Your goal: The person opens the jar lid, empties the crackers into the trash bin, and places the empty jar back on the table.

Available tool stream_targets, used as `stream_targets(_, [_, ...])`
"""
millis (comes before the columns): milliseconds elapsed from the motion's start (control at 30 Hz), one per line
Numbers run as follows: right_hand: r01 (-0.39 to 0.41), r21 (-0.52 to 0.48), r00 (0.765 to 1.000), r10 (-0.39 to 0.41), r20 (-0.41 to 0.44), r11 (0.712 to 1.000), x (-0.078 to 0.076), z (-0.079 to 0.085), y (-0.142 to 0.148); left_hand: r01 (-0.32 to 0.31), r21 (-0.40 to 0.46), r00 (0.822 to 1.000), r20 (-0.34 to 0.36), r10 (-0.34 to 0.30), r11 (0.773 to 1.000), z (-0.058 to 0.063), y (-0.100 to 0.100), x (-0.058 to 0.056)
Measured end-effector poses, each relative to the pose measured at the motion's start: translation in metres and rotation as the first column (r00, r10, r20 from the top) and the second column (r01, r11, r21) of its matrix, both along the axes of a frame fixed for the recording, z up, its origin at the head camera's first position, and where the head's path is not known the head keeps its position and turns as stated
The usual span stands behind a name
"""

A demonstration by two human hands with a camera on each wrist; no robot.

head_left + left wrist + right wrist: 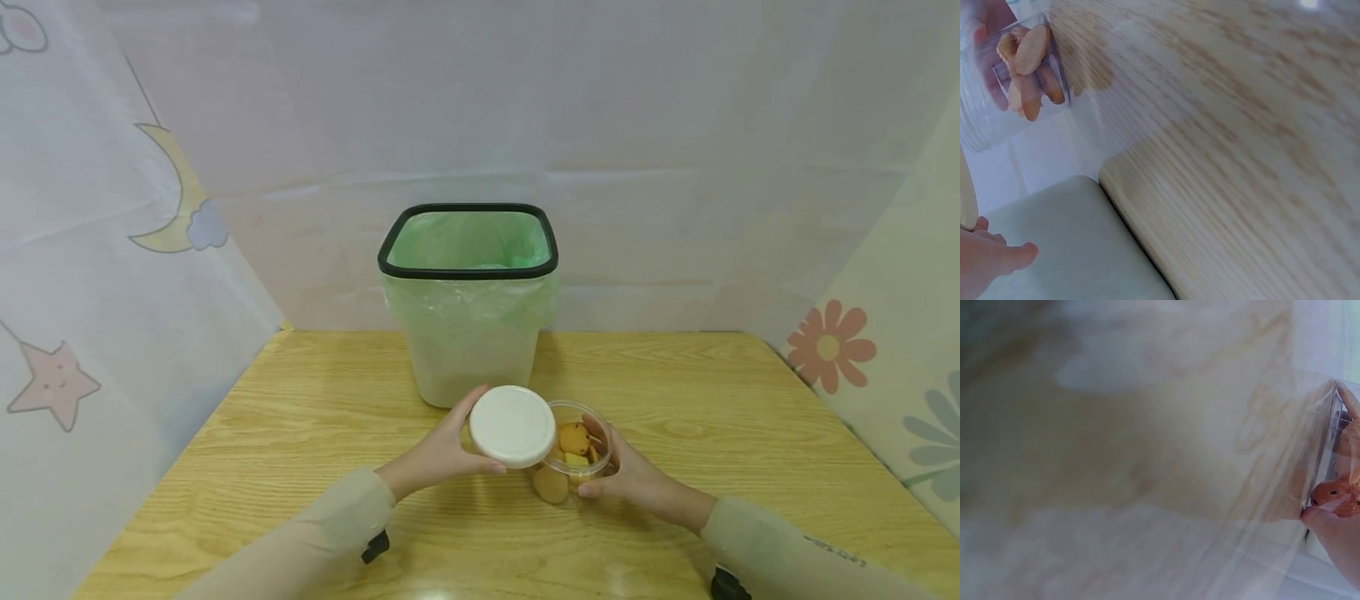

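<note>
Jar (pixel 581 472) first: where is it?

At the bench (pixel 300 433), in front of the bin (pixel 472 358); the right hand (pixel 626 471) grips its side, the left hand (pixel 448 446) holds the white lid (pixel 512 426) by its edge.

How will it handle?

Light, I'd guess, stiff but slick; hold low around the wall. The biscuits (pixel 575 438) inside could crumble.

Any writing?

None readable; marks (pixel 834 551) on the right sleeve (pixel 787 540) are too small.

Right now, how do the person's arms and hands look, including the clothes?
The left hand and right hand are bare. The left sleeve and right sleeve are pale beige, with a small black piece at each. A dark marking on the right one is too small to read.
</note>
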State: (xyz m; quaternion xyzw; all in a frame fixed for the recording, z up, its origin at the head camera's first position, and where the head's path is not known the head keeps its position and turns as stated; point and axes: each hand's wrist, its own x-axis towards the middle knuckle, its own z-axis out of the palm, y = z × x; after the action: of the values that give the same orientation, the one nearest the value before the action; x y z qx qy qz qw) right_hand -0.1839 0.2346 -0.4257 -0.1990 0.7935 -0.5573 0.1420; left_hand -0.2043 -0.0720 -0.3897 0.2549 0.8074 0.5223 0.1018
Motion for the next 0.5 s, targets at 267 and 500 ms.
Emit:
stream_targets(267, [-0.001,-0.003,1.000,0.001,0.001,1.000,0.0001,0.0002,-0.0002,-0.006,0.003,1.000,0.002,0.006,1.000,-0.0015,-0.0031,0.0011])
stream_targets(500, [-0.010,-0.001,1.000,0.010,0.004,1.000,0.0004,0.0018,-0.0002,0.005,0.014,1.000,0.000,-0.005,1.000,-0.0057,-0.0072,0.0022])
